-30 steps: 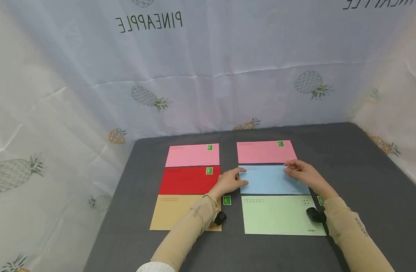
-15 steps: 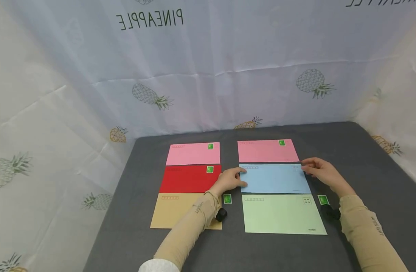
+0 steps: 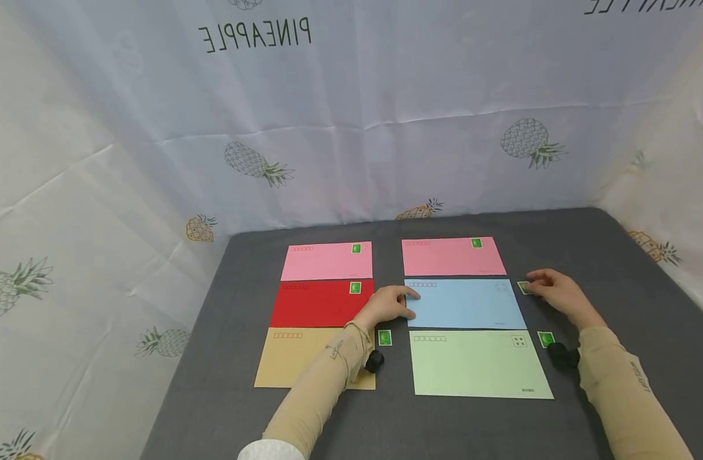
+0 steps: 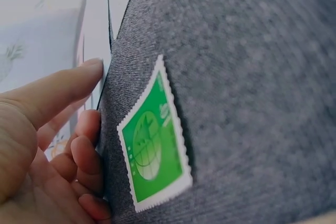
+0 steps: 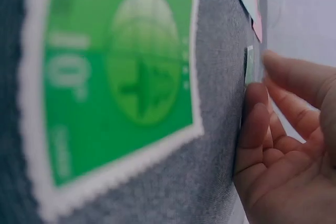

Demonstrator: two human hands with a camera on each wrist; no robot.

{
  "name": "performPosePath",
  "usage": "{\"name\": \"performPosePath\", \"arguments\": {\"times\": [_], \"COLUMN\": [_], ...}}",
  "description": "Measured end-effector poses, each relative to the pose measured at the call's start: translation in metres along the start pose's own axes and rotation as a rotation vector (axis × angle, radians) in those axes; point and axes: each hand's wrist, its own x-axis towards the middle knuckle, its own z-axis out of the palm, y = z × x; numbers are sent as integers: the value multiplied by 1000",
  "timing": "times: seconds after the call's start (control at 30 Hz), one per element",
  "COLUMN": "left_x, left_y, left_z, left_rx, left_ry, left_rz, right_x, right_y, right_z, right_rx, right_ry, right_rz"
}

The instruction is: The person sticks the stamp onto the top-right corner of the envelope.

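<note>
A blue envelope (image 3: 463,305) lies in the middle of the right-hand column. My left hand (image 3: 386,304) rests at its left edge, thumb and fingers spread over that edge. Just past its right side, my right hand (image 3: 564,298) reaches down to a green stamp (image 3: 523,288) with a white perforated border. In the right wrist view, the fingertips are right beside this stamp (image 5: 250,66), thumb and fingers apart. A second green stamp (image 4: 153,145) lies near the left wrist, and a third stamp (image 5: 121,72) near the right wrist.
Below the blue envelope lies a green envelope (image 3: 478,364); a pink envelope (image 3: 443,259) with a stamp lies above. The left column holds pink (image 3: 323,262), red (image 3: 311,305) and yellow (image 3: 294,361) envelopes, partly under my left arm. A pineapple-print curtain (image 3: 357,166) hangs behind the grey table.
My right hand has moved right from over the blue envelope to the stamp beside it, uncovering the envelope's right end. My left hand has stayed at the envelope's left edge.
</note>
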Motion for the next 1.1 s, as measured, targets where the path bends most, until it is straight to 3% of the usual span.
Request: {"name": "performPosePath", "arguments": {"times": [0.4,1.1], "left_x": [1,1], "left_y": [0,0], "left_z": [2,3], "left_rx": [7,28], "left_ry": [-2,3], "left_rz": [-14,7], "right_x": [4,-1], "right_y": [1,-6], "right_z": [3,4], "right_rx": [-52,-160], "right_ry": [19,77], "right_rz": [45,-33]}}
